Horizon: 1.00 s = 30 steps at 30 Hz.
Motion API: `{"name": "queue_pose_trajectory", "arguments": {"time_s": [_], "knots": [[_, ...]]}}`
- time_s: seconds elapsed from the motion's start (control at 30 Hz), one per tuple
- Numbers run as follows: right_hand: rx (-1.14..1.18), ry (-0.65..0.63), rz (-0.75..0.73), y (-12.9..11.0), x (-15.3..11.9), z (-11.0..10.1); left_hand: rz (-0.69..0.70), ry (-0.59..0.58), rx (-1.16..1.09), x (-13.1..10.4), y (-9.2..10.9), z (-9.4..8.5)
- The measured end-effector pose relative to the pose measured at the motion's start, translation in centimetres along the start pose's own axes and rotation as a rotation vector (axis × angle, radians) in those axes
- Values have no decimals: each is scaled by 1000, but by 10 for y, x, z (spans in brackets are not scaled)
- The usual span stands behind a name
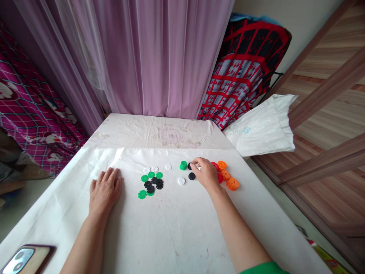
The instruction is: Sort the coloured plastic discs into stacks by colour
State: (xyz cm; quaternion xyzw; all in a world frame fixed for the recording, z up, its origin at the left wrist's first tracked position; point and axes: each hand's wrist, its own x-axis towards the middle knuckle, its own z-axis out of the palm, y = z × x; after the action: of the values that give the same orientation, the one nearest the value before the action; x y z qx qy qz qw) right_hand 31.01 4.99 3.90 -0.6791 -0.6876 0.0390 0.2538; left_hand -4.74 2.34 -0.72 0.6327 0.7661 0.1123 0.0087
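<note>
My left hand (105, 188) lies flat on the white-covered table, fingers spread, with nothing in it. My right hand (205, 171) has its thumb and fingertips closed at a black notched plastic disc (189, 166), which the fingers partly cover. Right beside it stands a small stack of green discs (183, 165). Nearer to me are another black pile (192, 176) and a white one (181, 181). Loose black discs (150, 188), green discs (142, 194) and white discs (168, 167) spread between my hands. Red discs (219, 177) and orange discs (233, 184) lie right of my right hand, some red ones partly hidden.
A phone (28, 258) rests at the table's near left corner. Against the right edge is a white bag (262, 127). Purple curtains (159, 57) hang behind the table (159, 236), and a red-and-black patterned cloth (239, 72) stands at the back right.
</note>
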Motion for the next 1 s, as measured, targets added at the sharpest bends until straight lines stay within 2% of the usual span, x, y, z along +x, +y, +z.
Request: {"name": "queue_pose_trajectory", "arguments": {"time_s": [0.07, 0.17, 0.27, 0.37, 0.63, 0.8, 0.9, 1.0], "knots": [[88, -20, -48, -21, -16, 7, 0, 7, -5, 0, -1, 2], [150, -159, -141, -57, -41, 27, -5, 18, -15, 0, -2, 3], [122, -193, -105, -85, -58, 45, -6, 18, -25, 0, -2, 3], [67, -172, -55, -97, -61, 57, -9, 21, -29, -1, -1, 1], [-35, -210, -43, -101, -48, 72, 0, 23, -42, -2, 1, -2], [-15, -239, -27, -101, -48, 65, -4, 6, -51, -1, 1, -2], [45, -165, -15, -85, -49, 50, -10, 4, -52, 0, 0, -3], [30, -34, 27, -54, -41, 30, 5, 22, -45, 0, 0, -2]]}}
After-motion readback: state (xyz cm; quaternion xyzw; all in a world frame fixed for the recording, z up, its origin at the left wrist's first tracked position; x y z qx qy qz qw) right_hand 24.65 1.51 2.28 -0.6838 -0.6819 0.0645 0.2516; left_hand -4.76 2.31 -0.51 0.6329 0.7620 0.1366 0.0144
